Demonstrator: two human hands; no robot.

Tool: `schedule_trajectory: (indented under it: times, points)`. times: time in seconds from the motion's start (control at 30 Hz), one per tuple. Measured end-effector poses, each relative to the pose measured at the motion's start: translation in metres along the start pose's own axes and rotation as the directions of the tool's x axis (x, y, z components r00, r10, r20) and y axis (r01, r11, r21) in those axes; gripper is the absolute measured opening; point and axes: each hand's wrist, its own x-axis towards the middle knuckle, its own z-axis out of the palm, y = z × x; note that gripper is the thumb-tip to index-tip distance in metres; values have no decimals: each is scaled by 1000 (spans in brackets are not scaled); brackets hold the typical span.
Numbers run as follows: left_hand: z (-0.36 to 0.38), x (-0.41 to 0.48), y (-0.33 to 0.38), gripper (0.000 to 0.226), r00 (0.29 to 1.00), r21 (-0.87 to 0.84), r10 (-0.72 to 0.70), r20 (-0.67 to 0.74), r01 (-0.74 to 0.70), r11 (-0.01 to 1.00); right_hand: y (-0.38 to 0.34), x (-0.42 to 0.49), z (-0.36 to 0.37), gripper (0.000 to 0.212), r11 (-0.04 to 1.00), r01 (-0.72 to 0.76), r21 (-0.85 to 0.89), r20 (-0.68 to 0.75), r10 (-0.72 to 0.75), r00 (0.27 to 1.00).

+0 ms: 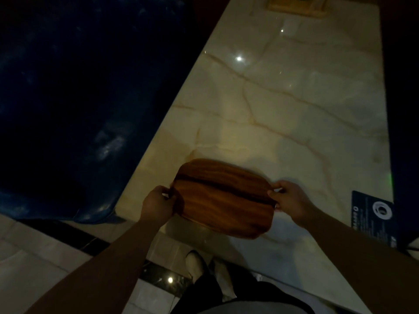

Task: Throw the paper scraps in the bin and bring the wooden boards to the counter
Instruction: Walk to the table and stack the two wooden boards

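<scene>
Gripping wooden board (pixel 223 199), both hands

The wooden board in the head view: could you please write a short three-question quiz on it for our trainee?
1. True or false: only one hand grips the wooden board.
2. Which surface lies under the board: A) marble counter, B) blue sheet, C) floor tiles?
3. What lies at the counter's right edge, beyond the right hand?

Key:
1. False: the left hand holds one end, the right hand the other.
2. A, the marble counter; whether the board touches it is unclear.
3. A dark printed card.
</scene>
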Motion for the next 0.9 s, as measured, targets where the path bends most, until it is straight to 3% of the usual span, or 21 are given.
schedule_trajectory:
  times: [0.27, 0.43, 0.9]
  points:
    - [1, 5, 2, 26, 999, 46, 25, 29, -26, 999, 1, 3, -1, 11, 994, 46, -97, -57, -52, 997]
    - [4, 5, 0, 25, 998, 97, 35, 52, -40, 994, 7, 5, 0, 11, 929, 137, -343, -54, -165, 985]
    - [4, 14, -6, 28, 993, 232, 97, 71, -111, 966, 14, 0, 1, 12, 835, 207, -510, -10, -246, 969]
